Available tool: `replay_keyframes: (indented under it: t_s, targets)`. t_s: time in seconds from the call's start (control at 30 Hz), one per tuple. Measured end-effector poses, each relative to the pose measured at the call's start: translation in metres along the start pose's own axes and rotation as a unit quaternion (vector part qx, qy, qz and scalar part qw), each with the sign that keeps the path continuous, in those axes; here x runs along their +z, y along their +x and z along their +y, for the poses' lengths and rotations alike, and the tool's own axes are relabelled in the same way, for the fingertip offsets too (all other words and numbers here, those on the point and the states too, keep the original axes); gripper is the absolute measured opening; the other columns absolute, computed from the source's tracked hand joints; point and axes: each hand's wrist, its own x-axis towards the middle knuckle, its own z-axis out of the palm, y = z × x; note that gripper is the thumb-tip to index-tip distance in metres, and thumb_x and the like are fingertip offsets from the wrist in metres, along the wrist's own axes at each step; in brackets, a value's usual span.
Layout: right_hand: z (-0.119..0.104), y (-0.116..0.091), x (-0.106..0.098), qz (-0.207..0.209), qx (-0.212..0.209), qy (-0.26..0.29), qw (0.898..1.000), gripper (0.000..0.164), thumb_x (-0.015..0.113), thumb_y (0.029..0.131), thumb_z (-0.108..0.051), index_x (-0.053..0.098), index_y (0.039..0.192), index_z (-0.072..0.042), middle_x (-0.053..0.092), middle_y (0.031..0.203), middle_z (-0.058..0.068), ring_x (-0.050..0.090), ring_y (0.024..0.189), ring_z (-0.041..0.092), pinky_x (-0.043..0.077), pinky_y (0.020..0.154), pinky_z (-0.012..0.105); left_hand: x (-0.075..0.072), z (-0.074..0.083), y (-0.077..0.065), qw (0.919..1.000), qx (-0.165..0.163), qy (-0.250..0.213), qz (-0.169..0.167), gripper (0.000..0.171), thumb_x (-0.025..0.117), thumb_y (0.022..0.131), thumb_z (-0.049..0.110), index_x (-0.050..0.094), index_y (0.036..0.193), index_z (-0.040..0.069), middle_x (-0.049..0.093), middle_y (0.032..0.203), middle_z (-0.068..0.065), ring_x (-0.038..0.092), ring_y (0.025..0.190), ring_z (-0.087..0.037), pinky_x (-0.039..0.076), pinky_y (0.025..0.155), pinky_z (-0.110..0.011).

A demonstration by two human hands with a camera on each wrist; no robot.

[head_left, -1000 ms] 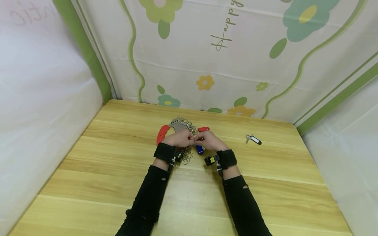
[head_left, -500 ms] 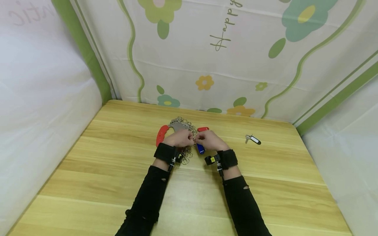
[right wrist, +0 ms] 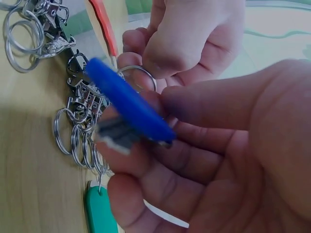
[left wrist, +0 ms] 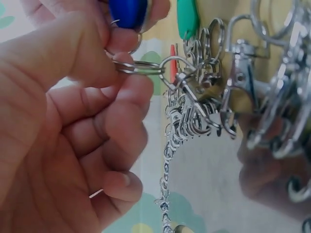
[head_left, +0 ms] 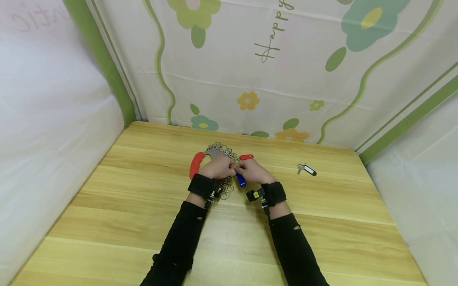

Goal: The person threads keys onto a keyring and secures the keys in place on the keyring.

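Note:
My left hand [head_left: 220, 167] pinches a split ring [left wrist: 141, 67] between thumb and fingers. That ring hangs from a metal clasp [left wrist: 192, 97] on the edge of a grey metal plate [head_left: 214, 152] with a red handle [head_left: 196, 165]. Close against it, my right hand [head_left: 255, 171] holds a blue key tag [right wrist: 129, 104] by its end, thumb and fingers around it. A key [right wrist: 116, 132], blurred, lies beside the tag against the fingers. Where the tag's own small ring meets the split ring is mostly hidden by fingertips.
More clasps and rings [right wrist: 80, 116] crowd the plate's edge, and a green tag [right wrist: 101, 208] hangs among them. A red tag [head_left: 246, 157] lies just behind my right hand. Farther right on the wooden table [head_left: 340, 238] is a key with a black-rimmed tag [head_left: 309, 170].
The blue tag has tilted slightly beneath my right hand, which has shifted a little with it. My left hand stays almost still at the ring.

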Motion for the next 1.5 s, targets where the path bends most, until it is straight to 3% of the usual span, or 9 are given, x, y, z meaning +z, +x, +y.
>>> replay_keyframes:
  t_s: [0.47, 0.8, 0.97, 1.2, 1.5]
  targets:
    - [-0.0017, 0.0027, 0.0029, 0.013, 0.007, -0.001, 1.0, 0.03, 0.044, 0.101, -0.017, 0.049, 0.073, -0.008, 0.04, 0.061, 0.002, 0.036, 0.047, 0.013, 0.033, 0.052, 0.026, -0.0005, 0.0053, 0.0004, 0.9997, -0.013, 0.019, -0.006, 0.035, 0.057, 0.091, 0.011, 0.039, 0.062, 0.014, 0.031, 0.057, 0.001, 0.031, 0.048, -0.013, 0.027, 0.054, -0.025]
    - [-0.0029, 0.0023, 0.005, 0.006, 0.003, 0.018, 1.0, 0.025, 0.04, 0.102, -0.014, 0.056, 0.084, -0.008, 0.041, 0.063, 0.004, 0.034, 0.046, 0.014, 0.032, 0.05, 0.027, -0.0019, 0.0059, 0.0003, 0.9997, -0.014, 0.018, -0.013, 0.033, 0.057, 0.088, 0.008, 0.041, 0.06, 0.014, 0.033, 0.056, 0.001, 0.032, 0.047, -0.012, 0.029, 0.053, -0.025]
    - [-0.003, 0.0044, 0.0081, 0.014, -0.008, 0.003, 1.0, 0.025, 0.04, 0.103, -0.016, 0.058, 0.086, -0.009, 0.043, 0.063, 0.003, 0.035, 0.046, 0.014, 0.033, 0.05, 0.027, -0.0017, 0.0053, -0.0005, 0.9995, -0.024, 0.02, 0.002, 0.035, 0.055, 0.089, 0.007, 0.04, 0.059, 0.015, 0.032, 0.055, 0.001, 0.032, 0.046, -0.013, 0.029, 0.054, -0.025]
    - [-0.0017, 0.0052, 0.0081, 0.037, 0.027, 0.028, 0.999, 0.029, 0.047, 0.101, -0.02, 0.054, 0.075, -0.008, 0.045, 0.061, 0.003, 0.038, 0.046, 0.014, 0.034, 0.049, 0.026, -0.0032, 0.0071, -0.0007, 0.9993, -0.027, 0.027, 0.004, 0.036, 0.055, 0.089, 0.008, 0.037, 0.059, 0.015, 0.03, 0.054, 0.001, 0.031, 0.047, -0.013, 0.027, 0.054, -0.026]
    - [-0.006, 0.0027, 0.0062, 0.054, 0.045, 0.056, 0.996, 0.023, 0.05, 0.1, -0.022, 0.057, 0.082, -0.008, 0.049, 0.067, 0.005, 0.038, 0.049, 0.015, 0.032, 0.049, 0.027, -0.0011, 0.0044, 0.0014, 0.9991, -0.026, 0.032, 0.006, 0.035, 0.056, 0.087, 0.008, 0.038, 0.058, 0.015, 0.03, 0.054, 0.002, 0.03, 0.046, -0.012, 0.026, 0.053, -0.024]
